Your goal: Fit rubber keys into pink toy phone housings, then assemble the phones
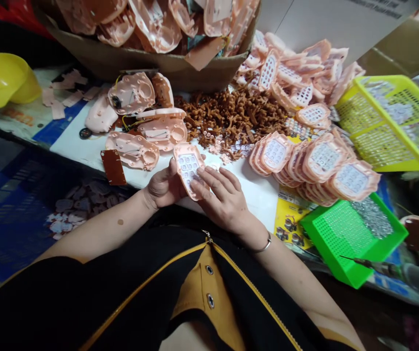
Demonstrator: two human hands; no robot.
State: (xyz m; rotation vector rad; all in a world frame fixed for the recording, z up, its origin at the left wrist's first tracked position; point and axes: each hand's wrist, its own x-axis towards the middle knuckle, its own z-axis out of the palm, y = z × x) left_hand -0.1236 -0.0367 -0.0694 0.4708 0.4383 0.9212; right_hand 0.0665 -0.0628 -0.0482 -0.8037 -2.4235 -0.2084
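A pink plastic shell (pixel 188 168) with a pale keypad sheet in it is held near the table's front edge. My left hand (pixel 166 184) grips its left side, thumb along the rim and the other fingers hidden beneath it. Across its right side lies my right hand (pixel 223 197), fingers stretched out and apart, fingertips touching the keypad face. Beyond the shell lie small pink and clear pieces (pixel 227 147) and a heap of brown parts (pixel 227 114). To the right stand stacks of similar shells with keypad sheets (pixel 277 153).
Pink housings with wires (pixel 132 148) lie at left, beside a brown board (pixel 113 167). A cardboard box (pixel 194 70) of housings stands behind. At right are a yellow basket (pixel 388 146), a green tray (pixel 335 226) holding screws, and a screwdriver (pixel 385 267). A yellow bowl (pixel 2 80) sits far left.
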